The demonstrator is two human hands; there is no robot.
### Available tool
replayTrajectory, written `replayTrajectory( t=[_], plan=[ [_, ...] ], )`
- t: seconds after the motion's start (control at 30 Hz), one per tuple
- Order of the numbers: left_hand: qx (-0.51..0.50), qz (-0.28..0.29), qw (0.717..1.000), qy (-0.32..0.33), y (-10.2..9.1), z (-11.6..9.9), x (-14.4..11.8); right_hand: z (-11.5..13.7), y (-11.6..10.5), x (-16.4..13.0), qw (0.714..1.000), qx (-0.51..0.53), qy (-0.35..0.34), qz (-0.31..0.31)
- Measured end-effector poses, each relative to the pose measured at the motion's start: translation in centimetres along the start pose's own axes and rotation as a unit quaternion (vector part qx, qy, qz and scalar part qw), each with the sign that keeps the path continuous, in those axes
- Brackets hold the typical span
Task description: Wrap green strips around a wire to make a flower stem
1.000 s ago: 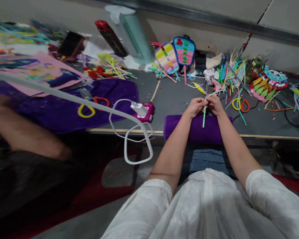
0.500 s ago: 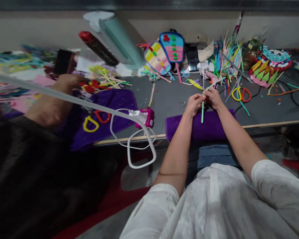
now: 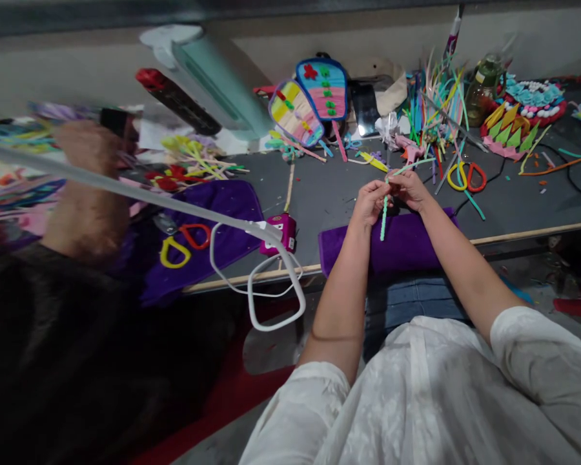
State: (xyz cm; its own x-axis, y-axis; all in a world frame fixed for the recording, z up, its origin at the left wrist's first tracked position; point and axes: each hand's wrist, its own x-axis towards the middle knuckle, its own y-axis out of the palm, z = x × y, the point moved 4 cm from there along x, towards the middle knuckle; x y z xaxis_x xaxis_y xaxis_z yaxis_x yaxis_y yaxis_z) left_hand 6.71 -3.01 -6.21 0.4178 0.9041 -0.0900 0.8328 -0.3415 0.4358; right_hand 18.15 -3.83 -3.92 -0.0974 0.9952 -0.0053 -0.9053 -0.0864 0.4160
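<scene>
My left hand (image 3: 368, 201) and my right hand (image 3: 408, 189) meet above a purple cloth (image 3: 401, 248) at the table's near edge. Both pinch a mint-green pipe cleaner (image 3: 383, 219), coiled tight along a thin stick; its lower end hangs over the cloth and a loose green tail runs up to the right of my right hand. My forearms reach out from white sleeves.
Yellow and red scissors (image 3: 466, 177), a bundle of coloured pipe cleaners (image 3: 436, 110), two striped craft fans (image 3: 312, 97) and a bottle (image 3: 481, 90) lie on the grey table (image 3: 329, 187). A pink glue gun (image 3: 281, 232) with white cable sits left. Another person's arm (image 3: 84, 194) reaches in at far left.
The view has swung and tilted. The other person's arm has moved from the near left up toward the back of the table. My hands keep hold of the green pipe cleaner.
</scene>
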Motion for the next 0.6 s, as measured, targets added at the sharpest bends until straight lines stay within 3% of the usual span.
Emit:
replayTrajectory(
  t=[0.1,0.2,0.43,0.6],
  plan=[
    [-0.009,0.028,0.999,-0.022,0.3,0.0,-0.3,0.2,0.3,-0.3,1.000,0.007,0.003,0.030],
    [-0.006,0.037,0.999,-0.014,0.7,-0.1,-0.5,0.2,0.0,-0.2,1.000,0.001,-0.007,0.009],
    [0.067,-0.015,0.995,0.071,0.9,-0.2,-0.3,-0.1,-0.8,0.3,0.996,-0.053,-0.039,-0.057],
    [0.090,-0.032,0.992,0.082,0.2,-0.3,-0.2,0.0,-0.9,0.1,0.997,-0.058,-0.031,-0.039]
  ],
)
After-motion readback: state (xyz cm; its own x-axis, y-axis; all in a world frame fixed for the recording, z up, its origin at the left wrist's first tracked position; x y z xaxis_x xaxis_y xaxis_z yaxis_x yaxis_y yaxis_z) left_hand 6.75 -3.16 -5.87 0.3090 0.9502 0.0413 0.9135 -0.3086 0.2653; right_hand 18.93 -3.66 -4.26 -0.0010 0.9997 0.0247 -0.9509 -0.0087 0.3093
